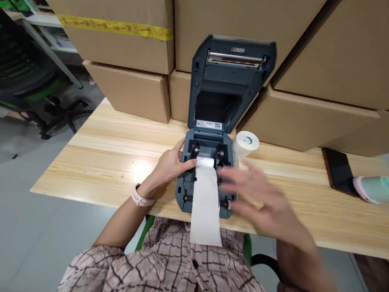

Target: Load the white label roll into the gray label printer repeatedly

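A dark blue-grey label printer [186, 181] stands on the wooden table [112, 157] with its lid [232, 83] tilted open against the boxes. A white paper strip [206, 206] runs out of the roll bay and hangs over the table's front edge. My left hand [170, 166] rests against the printer's left side, thumb at the paper roll, fingers curled on the housing. My right hand [261, 199], blurred by motion, hovers open over the printer's right side. A spare white paper roll [246, 143] stands just right of the printer.
Stacked cardboard boxes [324, 66] wall off the back of the table, one with yellow tape [116, 27]. A dark phone [339, 170] and a mint-and-pink cup on its side [379, 189] lie at the right. An office chair [24, 72] stands at the left.
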Demonstrator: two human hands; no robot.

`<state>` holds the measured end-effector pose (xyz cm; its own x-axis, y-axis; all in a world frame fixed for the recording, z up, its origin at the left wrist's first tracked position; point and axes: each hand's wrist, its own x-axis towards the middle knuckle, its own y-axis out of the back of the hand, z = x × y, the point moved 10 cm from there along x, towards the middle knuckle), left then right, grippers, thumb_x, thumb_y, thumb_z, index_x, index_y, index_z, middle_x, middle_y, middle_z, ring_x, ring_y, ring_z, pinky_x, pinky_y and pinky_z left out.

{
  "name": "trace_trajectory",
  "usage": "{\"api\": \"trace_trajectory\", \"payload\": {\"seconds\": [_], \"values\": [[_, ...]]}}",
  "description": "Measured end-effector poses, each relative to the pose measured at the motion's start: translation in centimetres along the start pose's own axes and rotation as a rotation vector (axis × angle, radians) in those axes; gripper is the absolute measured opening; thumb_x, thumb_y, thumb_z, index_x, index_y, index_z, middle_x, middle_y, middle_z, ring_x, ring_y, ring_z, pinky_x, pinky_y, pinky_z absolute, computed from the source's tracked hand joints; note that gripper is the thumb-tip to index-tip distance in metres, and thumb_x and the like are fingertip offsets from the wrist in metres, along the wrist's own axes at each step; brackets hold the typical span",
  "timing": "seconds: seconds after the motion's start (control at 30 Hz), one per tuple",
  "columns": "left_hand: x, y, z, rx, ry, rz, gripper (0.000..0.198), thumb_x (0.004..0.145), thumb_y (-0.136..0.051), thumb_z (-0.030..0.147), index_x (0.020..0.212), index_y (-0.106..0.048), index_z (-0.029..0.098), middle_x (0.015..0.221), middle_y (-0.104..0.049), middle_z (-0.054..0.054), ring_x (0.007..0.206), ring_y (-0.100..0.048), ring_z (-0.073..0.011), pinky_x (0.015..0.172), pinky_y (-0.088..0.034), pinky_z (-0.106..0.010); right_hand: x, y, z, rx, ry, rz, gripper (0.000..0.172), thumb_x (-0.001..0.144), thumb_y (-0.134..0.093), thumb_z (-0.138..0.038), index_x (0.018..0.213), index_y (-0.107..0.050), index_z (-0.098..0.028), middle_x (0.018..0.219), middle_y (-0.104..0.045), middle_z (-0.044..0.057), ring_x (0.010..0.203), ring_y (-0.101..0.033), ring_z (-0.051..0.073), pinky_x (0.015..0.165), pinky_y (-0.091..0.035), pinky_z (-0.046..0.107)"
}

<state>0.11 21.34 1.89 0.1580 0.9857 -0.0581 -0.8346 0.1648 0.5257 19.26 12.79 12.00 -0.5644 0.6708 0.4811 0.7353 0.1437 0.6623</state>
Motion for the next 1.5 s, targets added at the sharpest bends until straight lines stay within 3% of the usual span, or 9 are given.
{"api": "trace_trajectory", "payload": {"seconds": [0.1, 0.17, 0.3, 0.43, 0.6, 0.73, 0.83, 1.1, 1.5], "values": [[0.1, 0.0, -0.5, -0.005, 0.002, 0.008, 0.078, 0.083, -0.071, 0.048, 0.153, -0.047, 0.021, 0.072, -0.065, 0.002, 0.062, -0.053, -0.0159, 0.062, -0.037, -0.025, 3.5, 8.4, 3.7, -0.005, -0.125, 0.471, 0.038, 0.101, -0.06, -0.032, 0.136, -0.06, -0.047, 0.148, -0.06, -0.006, 0.144, -0.051, 0.022, 0.126, -0.039, 0.051], [0.2, 0.1, -0.8, -0.007, 0.014, 0.014, 0.081, 0.082, -0.072, 0.047, 0.154, -0.046, 0.02, 0.069, -0.062, 0.003, 0.061, -0.052, -0.0157, 0.06, -0.036, -0.025, 7.2, 10.9, 6.2, 0.02, -0.162, 0.527, 0.04, 0.105, -0.051, -0.04, 0.144, -0.051, -0.043, 0.159, -0.048, -0.005, 0.151, -0.042, 0.018, 0.129, -0.035, 0.046], [0.3, 0.0, -0.9, -0.052, 0.003, 0.001, 0.08, 0.082, -0.073, 0.048, 0.153, -0.047, 0.02, 0.07, -0.063, 0.002, 0.061, -0.054, -0.0156, 0.06, -0.038, -0.025, 14.5, 11.0, 11.4, 0.226, -0.322, 0.465, 0.039, 0.106, -0.043, -0.046, 0.143, -0.049, -0.033, 0.157, -0.049, -0.006, 0.151, -0.043, 0.02, 0.122, -0.041, 0.042], [0.2, -0.1, -0.9, -0.063, 0.021, -0.007, 0.08, 0.082, -0.073, 0.046, 0.152, -0.047, 0.018, 0.069, -0.061, 0.003, 0.059, -0.051, -0.0142, 0.059, -0.038, -0.025, 17.3, 9.1, 10.7, 0.279, -0.243, 0.428, 0.046, 0.108, -0.031, -0.055, 0.121, -0.063, -0.025, 0.12, -0.071, -0.006, 0.131, -0.061, 0.02, 0.114, -0.047, 0.038], [0.4, 0.6, -1.2, -0.17, 0.05, 0.017, 0.077, 0.087, -0.068, 0.049, 0.152, -0.047, 0.014, 0.06, -0.051, 0.006, 0.055, -0.046, -0.0122, 0.055, -0.035, -0.024, 12.5, 8.5, 5.5, 0.205, -0.086, 0.494, 0.052, 0.1, -0.041, -0.07, 0.115, -0.064, -0.027, 0.123, -0.07, -0.002, 0.119, -0.063, 0.021, 0.113, -0.049, 0.043], [-0.6, 5.1, -1.1, -0.381, -0.043, 0.394, 0.058, 0.098, -0.047, 0.05, 0.141, -0.059, 0.012, 0.072, -0.063, -0.003, 0.064, -0.057, -0.0148, 0.057, -0.044, -0.025, 6.4, 5.6, 0.9, 0.189, 0.071, 0.317, 0.043, 0.102, -0.047, -0.061, 0.125, -0.063, -0.028, 0.133, -0.067, 0.001, 0.129, -0.06, 0.024, 0.114, -0.046, 0.047], [-3.8, 7.1, 1.3, -0.342, -0.265, 0.606, 0.048, 0.101, -0.043, 0.047, 0.134, -0.064, 0.019, 0.113, -0.072, -0.011, 0.107, -0.067, -0.022, 0.084, -0.055, -0.032, 2.2, 2.2, -0.4, 0.112, 0.069, 0.176, 0.041, 0.106, -0.04, -0.056, 0.123, -0.066, -0.029, 0.133, -0.07, 0.005, 0.134, -0.06, 0.024, 0.12, -0.039, 0.051], [-10.4, -0.8, 9.1, 0.212, -0.791, 0.149, 0.046, 0.107, -0.036, 0.038, 0.145, -0.058, 0.024, 0.144, -0.065, -0.009, 0.149, -0.046, -0.027, 0.126, -0.025, -0.056, -2.8, -2.4, 0.2, -0.037, 0.101, 0.314, 0.029, 0.105, -0.046, -0.03, 0.12, -0.071, -0.025, 0.129, -0.075, 0.006, 0.132, -0.062, 0.022, 0.123, -0.035, 0.051], [-11.2, -1.5, 7.8, 0.17, -0.804, 0.371, 0.038, 0.102, -0.043, 0.022, 0.133, -0.066, 0.023, 0.135, -0.071, -0.008, 0.143, -0.054, -0.0265, 0.123, -0.034, -0.058, -4.0, -3.3, 0.3, -0.073, 0.097, 0.478, 0.04, 0.107, -0.035, -0.036, 0.129, -0.068, -0.032, 0.126, -0.075, 0.001, 0.126, -0.063, 0.023, 0.121, -0.037, 0.051]]}}
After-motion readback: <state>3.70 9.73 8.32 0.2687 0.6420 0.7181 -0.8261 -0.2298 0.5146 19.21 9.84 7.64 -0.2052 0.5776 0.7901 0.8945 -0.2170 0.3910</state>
